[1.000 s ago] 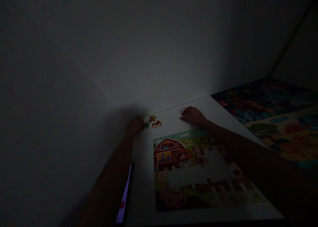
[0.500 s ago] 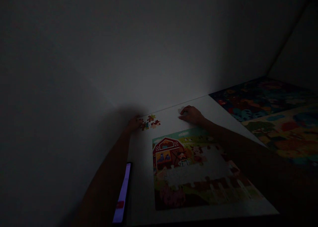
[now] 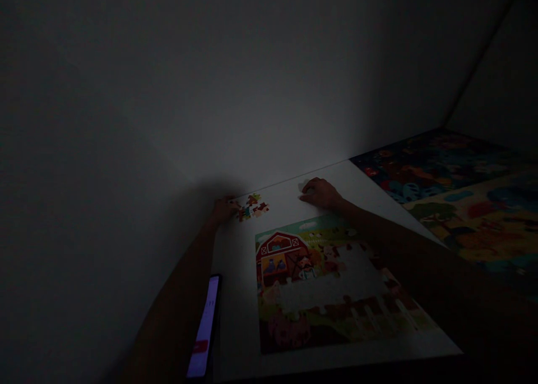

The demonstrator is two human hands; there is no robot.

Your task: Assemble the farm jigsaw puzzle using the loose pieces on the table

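A partly assembled farm jigsaw puzzle (image 3: pixel 279 269), with a red barn and animals, lies on the white tabletop; a bare gap runs across its middle and right. My left hand (image 3: pixel 225 209) is at the table's far left corner, its bent fingers beside a small cluster of loose puzzle pieces (image 3: pixel 258 209). Dim light hides what those fingers hold, if anything. Beyond the puzzle's top edge, my right hand (image 3: pixel 321 193) rests low over the table with curled fingers and thumb drawn close. A pale grey patch shows by its fingertips; I cannot tell whether it is a piece or shadow.
A phone (image 3: pixel 205 328) with a lit screen lies along the left edge beside my left forearm. A wall (image 3: pixel 252 120) rises behind the table. Colourful picture sheets (image 3: pixel 462 210) spread out on the right. The room is very dark.
The whole view has shifted slightly. Both hands keep nearly the same places, the right fingers a little closer together. The puzzle and loose pieces look unchanged.
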